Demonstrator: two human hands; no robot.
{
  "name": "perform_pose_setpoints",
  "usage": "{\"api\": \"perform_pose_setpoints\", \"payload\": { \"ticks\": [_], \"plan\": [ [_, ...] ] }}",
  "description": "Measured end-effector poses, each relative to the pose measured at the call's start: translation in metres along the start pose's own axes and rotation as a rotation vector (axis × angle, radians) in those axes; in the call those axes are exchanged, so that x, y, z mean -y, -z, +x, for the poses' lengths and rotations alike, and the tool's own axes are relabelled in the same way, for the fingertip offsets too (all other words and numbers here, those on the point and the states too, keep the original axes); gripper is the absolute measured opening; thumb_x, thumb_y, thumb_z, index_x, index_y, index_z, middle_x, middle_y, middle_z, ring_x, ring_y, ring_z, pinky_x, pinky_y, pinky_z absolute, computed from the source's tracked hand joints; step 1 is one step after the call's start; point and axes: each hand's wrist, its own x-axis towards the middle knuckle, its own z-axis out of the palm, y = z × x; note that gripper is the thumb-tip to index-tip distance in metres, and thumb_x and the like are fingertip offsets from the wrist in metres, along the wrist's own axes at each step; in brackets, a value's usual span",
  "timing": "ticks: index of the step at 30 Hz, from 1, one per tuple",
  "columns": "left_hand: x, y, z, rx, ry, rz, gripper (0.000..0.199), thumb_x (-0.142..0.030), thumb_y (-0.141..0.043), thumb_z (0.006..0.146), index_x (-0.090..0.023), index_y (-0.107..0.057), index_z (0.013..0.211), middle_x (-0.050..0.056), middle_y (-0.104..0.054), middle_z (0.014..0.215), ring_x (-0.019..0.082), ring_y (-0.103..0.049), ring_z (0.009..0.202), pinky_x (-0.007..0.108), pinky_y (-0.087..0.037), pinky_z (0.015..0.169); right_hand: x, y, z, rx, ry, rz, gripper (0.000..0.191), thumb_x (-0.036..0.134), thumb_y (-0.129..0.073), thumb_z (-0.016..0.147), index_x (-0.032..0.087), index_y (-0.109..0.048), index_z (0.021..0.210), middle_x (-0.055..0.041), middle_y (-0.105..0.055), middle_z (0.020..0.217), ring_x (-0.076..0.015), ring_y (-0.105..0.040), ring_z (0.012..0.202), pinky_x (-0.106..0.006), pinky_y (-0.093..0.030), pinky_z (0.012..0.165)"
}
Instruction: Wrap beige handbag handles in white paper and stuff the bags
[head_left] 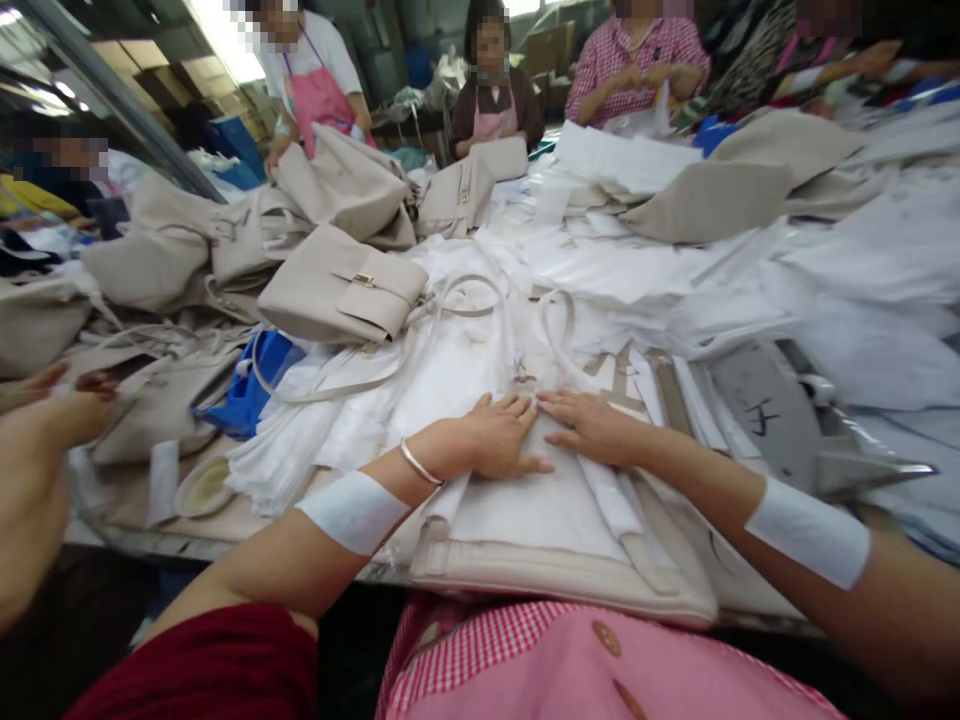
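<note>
While both arms reached forward, the person's left hand and right hand lay palm down with fingers outstretched, their tips nearly meeting. Neither was closed around anything; the grip was wide and flat. Directly beneath them was a beige bag, lying flat with its near edge toward the person's body and a white sheet over much of its surface. A strap with a white wrapping ran from below the right hand toward that near edge. Just beyond the fingertips, a small metal fitting showed, and farther off two strap loops curved up, one on each side.

To the left of the left hand, white strips were heaped near a blue tape dispenser and a shallow dish. Ahead and left of the grip, a beige flap bag with a gold-coloured clasp rested before a pile of similar bags. To the right of the right hand stood a grey tape dispenser, with white sheeting spread behind it. Well left of both hands, a co-worker's arm reached in; across the table, well beyond the grip, other people were at work.
</note>
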Motion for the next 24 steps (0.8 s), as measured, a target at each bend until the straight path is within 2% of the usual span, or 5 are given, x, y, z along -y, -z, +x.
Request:
{"api": "perform_pose_setpoints", "payload": {
  "ticks": [7,11,16,20,24],
  "plan": [
    [-0.002,0.004,-0.003,0.118,0.036,-0.003,0.102,-0.079,-0.03,0.08,-0.011,-0.012,0.154,0.023,-0.008,0.16,0.038,-0.005,0.147,0.062,-0.017,0.111,-0.001,0.008,-0.011,0.092,0.016,0.088,0.064,0.055,-0.043,0.094,0.02,-0.041,0.147,-0.0112,-0.032,0.155,-0.0364,-0.019,0.144,-0.059,-0.019,0.112],
    [0.0,0.002,-0.001,0.129,0.029,-0.021,0.103,-0.079,-0.032,0.08,-0.009,-0.01,0.154,0.024,-0.006,0.159,0.039,-0.005,0.147,0.065,-0.017,0.11,-0.009,0.012,-0.011,-0.016,0.066,0.237,0.049,0.049,-0.041,0.096,0.023,-0.057,0.134,-0.0063,-0.051,0.143,-0.0284,-0.038,0.137,-0.046,-0.027,0.114],
    [0.006,0.006,0.002,0.091,0.013,-0.052,0.096,-0.074,-0.041,0.081,-0.01,-0.023,0.151,0.024,-0.014,0.158,0.04,-0.015,0.145,0.062,-0.021,0.111,-0.019,0.016,-0.005,-0.246,-0.191,0.309,0.038,0.032,-0.044,0.095,0.017,-0.065,0.123,-0.0096,-0.065,0.126,-0.0241,-0.058,0.119,-0.038,-0.04,0.106],
    [0.029,0.02,-0.002,-0.23,0.075,-0.277,0.058,-0.053,-0.048,0.089,-0.015,-0.056,0.131,0.015,-0.052,0.142,0.029,-0.047,0.13,0.04,-0.035,0.109,-0.028,0.012,-0.001,-0.224,-0.171,0.223,0.04,0.017,-0.054,0.084,0.016,-0.065,0.122,-0.0104,-0.063,0.129,-0.0254,-0.056,0.122,-0.038,-0.037,0.108],
    [0.061,0.02,-0.029,-0.568,0.516,-0.447,0.035,-0.042,-0.05,0.087,-0.016,-0.07,0.098,0.01,-0.073,0.099,0.025,-0.063,0.098,0.034,-0.046,0.09,-0.036,0.008,0.003,-0.225,-0.143,0.226,0.041,0.02,-0.059,0.081,0.019,-0.065,0.121,-0.0088,-0.063,0.129,-0.0256,-0.056,0.121,-0.037,-0.038,0.107]
  ]
}}
